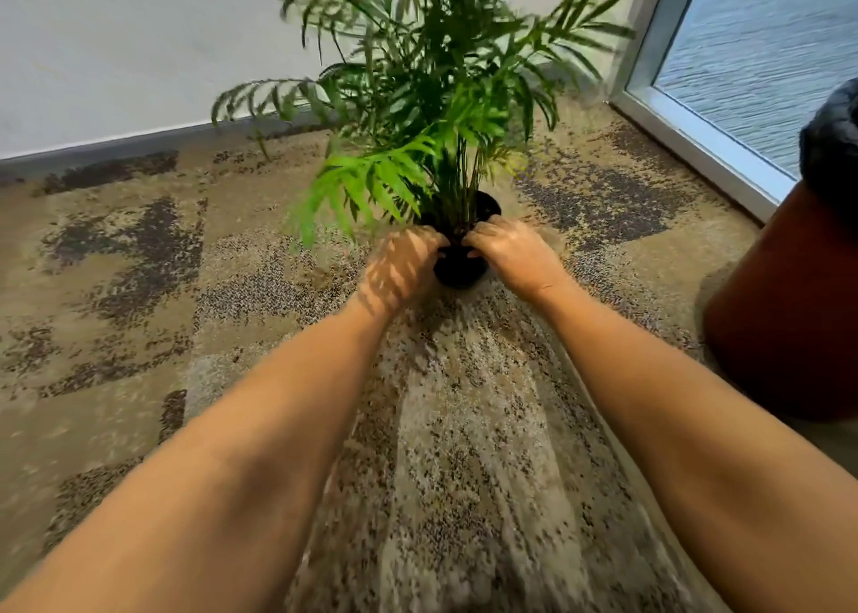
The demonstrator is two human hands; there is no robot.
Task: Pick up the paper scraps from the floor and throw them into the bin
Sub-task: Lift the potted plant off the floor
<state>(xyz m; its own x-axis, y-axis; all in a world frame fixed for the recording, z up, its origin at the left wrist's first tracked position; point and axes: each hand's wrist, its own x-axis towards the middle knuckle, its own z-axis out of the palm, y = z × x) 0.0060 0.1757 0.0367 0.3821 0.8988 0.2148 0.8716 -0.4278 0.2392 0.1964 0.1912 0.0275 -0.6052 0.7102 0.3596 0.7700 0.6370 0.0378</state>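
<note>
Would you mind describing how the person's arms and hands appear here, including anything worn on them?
Both forearms are bare as far up as the frame shows, with no sleeves in view. The left hand and right hand carry no gloves, and no watch, bracelet or ring can be made out, though the picture is slightly blurred. Striped leaf shadows fall across the back of the left hand and its wrist.

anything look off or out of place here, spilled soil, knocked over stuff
No spill or damage shows. The odd part: both hands, left hand and right hand, grip the black plant pot, not paper scraps; none are visible on the carpet. The pot stands upright.
</note>
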